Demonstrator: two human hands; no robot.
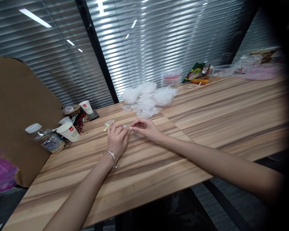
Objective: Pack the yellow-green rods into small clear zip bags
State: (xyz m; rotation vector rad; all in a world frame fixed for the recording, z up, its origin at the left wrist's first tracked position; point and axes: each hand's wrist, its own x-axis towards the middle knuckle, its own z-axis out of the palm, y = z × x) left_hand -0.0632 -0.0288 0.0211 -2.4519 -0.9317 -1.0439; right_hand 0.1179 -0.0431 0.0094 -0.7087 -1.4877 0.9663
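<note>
My left hand (117,137), with a silver bangle at its wrist, is closed, fingers bent and thumb tip towards the right hand. What it grips, if anything, is too small to make out. Thumb and forefinger of my right hand (146,130) pinch a small pale piece (130,128) between the two hands, just above the table. Touching or just behind the left fingers lies a small clear bag (107,126) with something yellow in it.
Beyond the hands, clear plastic bags (146,99) are heaped by stacked round tubs (171,76). Paper cups (69,131) and a plastic bottle (49,140) stand left, beside a cardboard sheet (16,106). Packets and an orange tool (199,81) lie back right on the wooden table (219,118).
</note>
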